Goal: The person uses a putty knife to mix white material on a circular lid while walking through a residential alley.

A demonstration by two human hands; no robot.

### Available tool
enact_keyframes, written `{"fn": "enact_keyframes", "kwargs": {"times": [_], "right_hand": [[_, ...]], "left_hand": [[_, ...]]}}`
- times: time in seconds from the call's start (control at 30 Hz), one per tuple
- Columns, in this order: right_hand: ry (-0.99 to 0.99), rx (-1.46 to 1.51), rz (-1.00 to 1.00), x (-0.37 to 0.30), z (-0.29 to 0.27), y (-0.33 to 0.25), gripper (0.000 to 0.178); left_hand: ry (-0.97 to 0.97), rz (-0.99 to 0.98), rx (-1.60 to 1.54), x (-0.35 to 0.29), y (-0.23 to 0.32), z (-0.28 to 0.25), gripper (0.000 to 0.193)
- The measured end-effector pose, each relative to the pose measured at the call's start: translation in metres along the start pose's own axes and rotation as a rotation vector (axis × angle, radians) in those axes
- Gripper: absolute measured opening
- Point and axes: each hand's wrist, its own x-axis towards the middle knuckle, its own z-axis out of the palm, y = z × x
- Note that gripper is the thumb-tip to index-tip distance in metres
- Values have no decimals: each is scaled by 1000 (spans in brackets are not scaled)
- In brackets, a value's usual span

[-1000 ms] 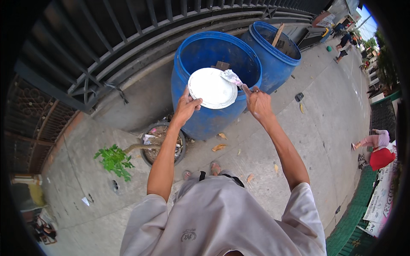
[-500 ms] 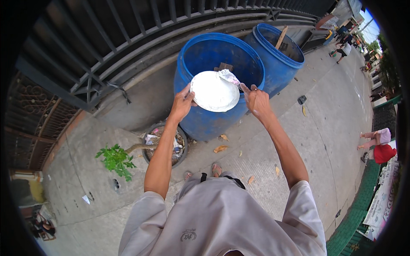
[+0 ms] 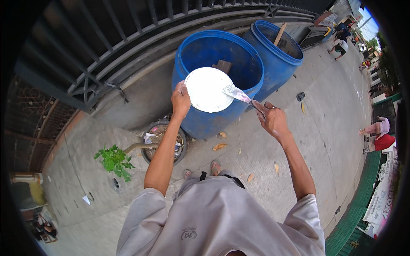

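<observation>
A round white shallow lid or dish (image 3: 206,88), coated with white paste, is held up in front of the near blue barrel (image 3: 213,126). My left hand (image 3: 181,101) grips its left edge, thumb on the rim; the fingers underneath are hidden. My right hand (image 3: 273,120) is closed around the handle of a putty knife (image 3: 237,92). The knife's paste-smeared blade lies over the right side of the white surface, its tip touching or just above it. Inside the near barrel, some brown pieces (image 3: 223,66) show behind the lid.
A second blue barrel (image 3: 273,57) with a wooden stick (image 3: 280,34) stands behind, along a dark metal gate (image 3: 115,38). A potted plant (image 3: 114,160) is by my left arm. Dry leaves lie on the concrete (image 3: 273,183). People (image 3: 340,48) are farther down the street.
My right hand has moved right and slightly down; the knife now points left, its blade lower on the lid. The lid and my left hand have shifted slightly left.
</observation>
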Motion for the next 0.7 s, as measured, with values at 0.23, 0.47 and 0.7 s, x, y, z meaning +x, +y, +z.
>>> {"fn": "enact_keyframes", "kwargs": {"times": [0.23, 0.47, 0.7], "right_hand": [[24, 56, 37, 15, 27, 1, 39], [14, 55, -6, 40, 39, 13, 41], [49, 120, -64, 56, 39, 12, 38]], "left_hand": [[-57, 89, 123, 2, 23, -2, 30], [-114, 76, 65, 14, 10, -9, 31], [-225, 34, -30, 22, 11, -4, 30]]}}
